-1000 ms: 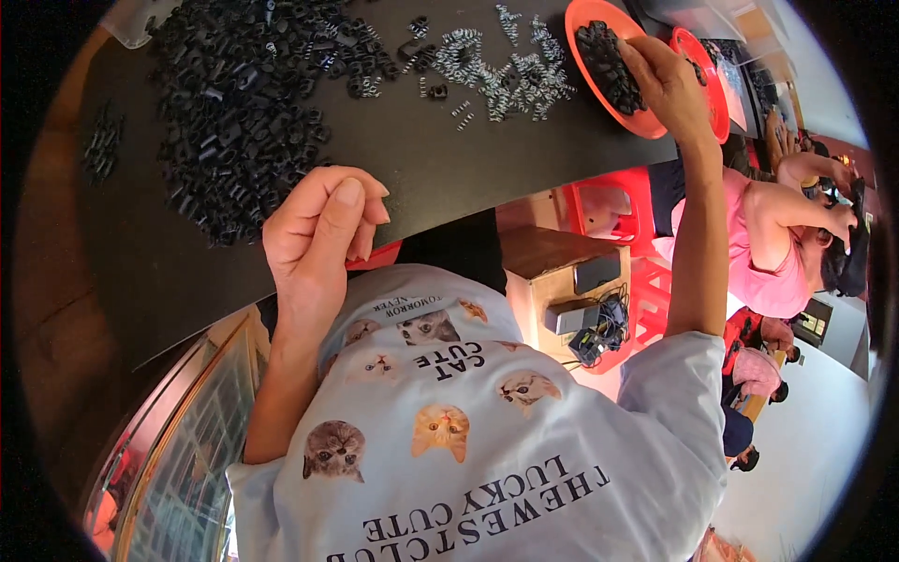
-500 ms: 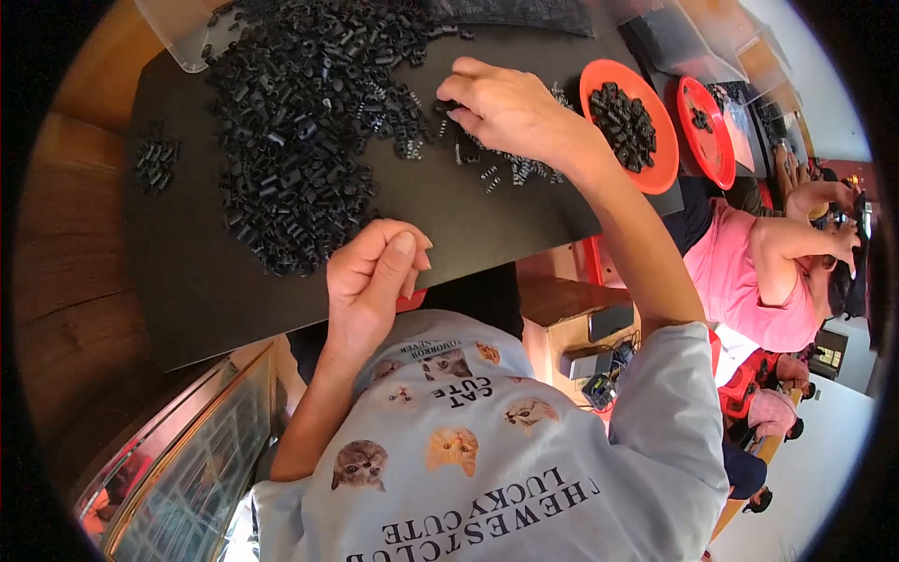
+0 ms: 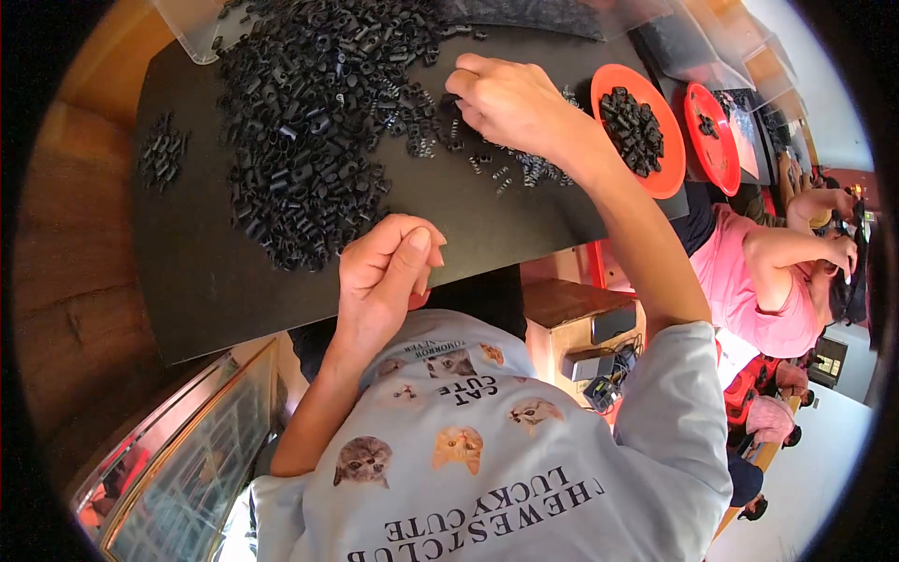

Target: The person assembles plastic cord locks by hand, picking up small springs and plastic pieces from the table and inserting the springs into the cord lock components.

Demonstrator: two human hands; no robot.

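Observation:
My left hand (image 3: 389, 270) is closed in a loose fist at the near edge of the table, its thumb pressed over the curled fingers; what lies inside is hidden. Just beyond it spreads a large pile of small black plastic parts (image 3: 300, 150). My right hand (image 3: 515, 105) is farther out, over a heap of small metal springs (image 3: 538, 170). Its fingertips are bent down and pinched together by some black pieces, and what they grip cannot be made out. A few loose springs (image 3: 503, 178) lie beside the heap.
Right of my right hand, an orange-red plate (image 3: 672, 161) holds black pieces. Another red plate (image 3: 721, 173) stands beyond it. A small group of black parts (image 3: 163, 155) lies at the left. Clear plastic bins (image 3: 698, 47) stand at the back. A person in pink (image 3: 749, 281) sits to the right.
The whole view has shifted slightly. My right fingers and thumb have drawn closer together over the black pieces and springs. My left hand stays closed at the table edge.

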